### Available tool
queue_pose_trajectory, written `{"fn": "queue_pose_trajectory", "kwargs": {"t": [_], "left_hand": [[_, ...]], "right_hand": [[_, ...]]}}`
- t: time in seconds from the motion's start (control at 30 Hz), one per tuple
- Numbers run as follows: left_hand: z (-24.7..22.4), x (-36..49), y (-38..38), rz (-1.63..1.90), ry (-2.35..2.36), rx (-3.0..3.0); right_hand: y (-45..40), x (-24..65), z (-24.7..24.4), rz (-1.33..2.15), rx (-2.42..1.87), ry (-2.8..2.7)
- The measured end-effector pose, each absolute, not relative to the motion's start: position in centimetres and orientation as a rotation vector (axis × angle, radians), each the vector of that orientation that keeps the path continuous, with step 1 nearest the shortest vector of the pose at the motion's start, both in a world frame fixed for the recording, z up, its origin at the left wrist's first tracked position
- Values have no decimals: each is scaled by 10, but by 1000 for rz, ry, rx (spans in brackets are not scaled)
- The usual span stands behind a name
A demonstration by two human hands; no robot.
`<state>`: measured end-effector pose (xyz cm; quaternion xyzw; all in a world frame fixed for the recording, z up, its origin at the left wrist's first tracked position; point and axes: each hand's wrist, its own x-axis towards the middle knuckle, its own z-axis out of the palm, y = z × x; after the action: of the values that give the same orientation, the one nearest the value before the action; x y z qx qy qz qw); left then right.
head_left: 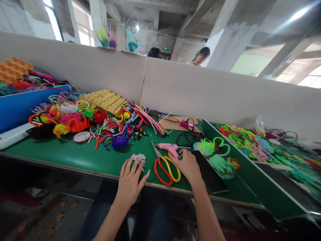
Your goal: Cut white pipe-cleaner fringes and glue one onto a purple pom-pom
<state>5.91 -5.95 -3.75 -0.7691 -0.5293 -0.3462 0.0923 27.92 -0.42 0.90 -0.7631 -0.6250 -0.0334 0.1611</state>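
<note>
My left hand [131, 177] lies at the table's front edge, fingers spread over a small bundle of short white fuzzy pipe-cleaner pieces [142, 157]. The fingertips rest on or just above the bundle; partly covered, it does not look gripped. My right hand [188, 165] has its thumb and fingers curled around the handle of a pink glue gun [167, 146], whose nozzle points left. Between my hands lie scissors [163, 164] with one red and one yellow handle, blades pointing away from me. Right of my right hand is a dark flat tablet-like slab [209, 172].
A heap of colourful pipe-cleaner shapes [72, 122] and a yellow egg-crate tray [106, 100] fill the left back. Loose pipe-cleaner sticks [147, 117] lie mid-table. Green fuzzy pieces [218, 157] stand by a low green divider [240, 167]. A person [202, 55] is beyond the partition [200, 90].
</note>
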Motion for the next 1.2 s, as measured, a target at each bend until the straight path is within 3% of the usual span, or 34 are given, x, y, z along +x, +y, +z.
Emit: {"fn": "queue_pose_trajectory", "kwargs": {"t": [0.2, 0.5, 0.6, 0.83, 1.2], "left_hand": [[-42, 60, -60, -1003, -1538, -2323], [-42, 58, -62, -1011, -1523, -2381], [-42, 56, -63, -1014, -1511, -2419], [-44, 47, -65, -1016, -1371, -2572], [-46, 50, -69, -1120, -1569, -2553]], "right_hand": [[13, 270, 9, 193, -2262, -1800], [3, 263, -12, -210, -2038, -1519], [4, 264, -11, -197, -1880, -1475], [2, 239, -4, -199, -1602, -1845], [0, 232, -12, -332, -1609, -2006]]}}
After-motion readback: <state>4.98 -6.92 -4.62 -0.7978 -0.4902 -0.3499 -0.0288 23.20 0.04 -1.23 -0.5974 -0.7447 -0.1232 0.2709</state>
